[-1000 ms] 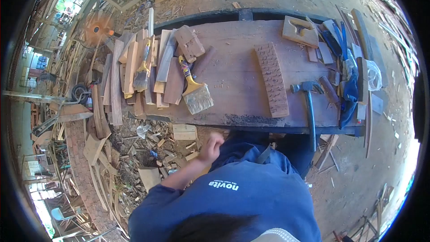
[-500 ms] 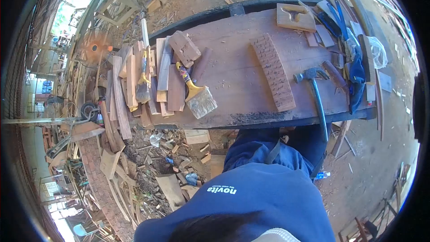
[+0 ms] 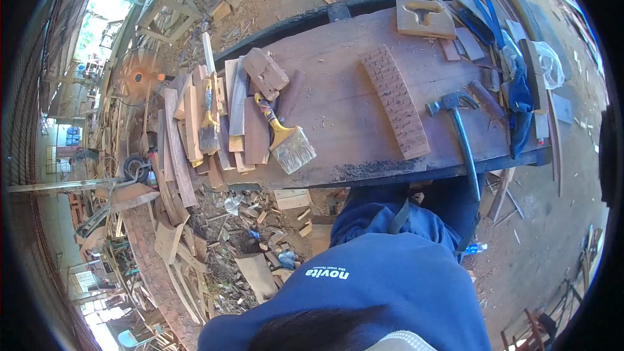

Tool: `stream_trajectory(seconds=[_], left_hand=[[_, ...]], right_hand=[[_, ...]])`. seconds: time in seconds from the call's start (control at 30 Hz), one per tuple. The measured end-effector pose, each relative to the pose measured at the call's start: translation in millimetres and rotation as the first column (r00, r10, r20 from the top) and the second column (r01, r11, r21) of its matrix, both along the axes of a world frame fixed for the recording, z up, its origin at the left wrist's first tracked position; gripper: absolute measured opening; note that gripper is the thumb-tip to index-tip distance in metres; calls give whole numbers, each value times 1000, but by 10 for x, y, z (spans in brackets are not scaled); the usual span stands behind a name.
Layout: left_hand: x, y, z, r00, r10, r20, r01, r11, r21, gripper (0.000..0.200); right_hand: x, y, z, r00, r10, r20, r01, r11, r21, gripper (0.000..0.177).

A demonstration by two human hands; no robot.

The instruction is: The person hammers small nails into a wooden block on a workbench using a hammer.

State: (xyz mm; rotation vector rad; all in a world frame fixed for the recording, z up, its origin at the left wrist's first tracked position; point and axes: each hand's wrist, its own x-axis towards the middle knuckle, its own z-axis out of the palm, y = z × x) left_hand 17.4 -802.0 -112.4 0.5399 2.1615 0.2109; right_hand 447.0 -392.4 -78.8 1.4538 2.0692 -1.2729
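Note:
Neither of my hands shows; my blue shirt (image 3: 390, 286) fills the lower middle. In front of me stands a wooden workbench (image 3: 331, 97). A board with rows of small notches or nail-like marks (image 3: 394, 101) lies across its middle. To the right rests a claw hammer (image 3: 463, 143), its handle reaching over the near edge. On the left, a wide paintbrush (image 3: 294, 149) with a yellow handle leans on wood strips, and a narrower paintbrush (image 3: 208, 133) lies among them. Beside these sits a thick wooden block (image 3: 265, 73).
A wooden piece with a cut-out (image 3: 406, 25) lies at the far right, near a blue cloth (image 3: 520, 107) and a clear plastic bag (image 3: 550, 65). A fan (image 3: 138, 78) stands left of the bench. Wood scraps (image 3: 257, 273) litter the ground below.
The whole view has shifted and turned slightly with my head. The hammer, brushes and wood keep their places on the bench.

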Motion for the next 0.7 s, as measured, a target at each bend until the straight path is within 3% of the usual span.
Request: stream_trajectory(seconds=[0.47,0.7], left_hand=[[-397,-208,261,982,-187,33,190,955,-229,22],[-198,-80,16,966,-241,97,259,928,-268,24]], right_hand=[[-221,-6,32,992,128,15,-126,987,-97,21],[-151,356,200,971,229,72,-222,970,-98,21]])
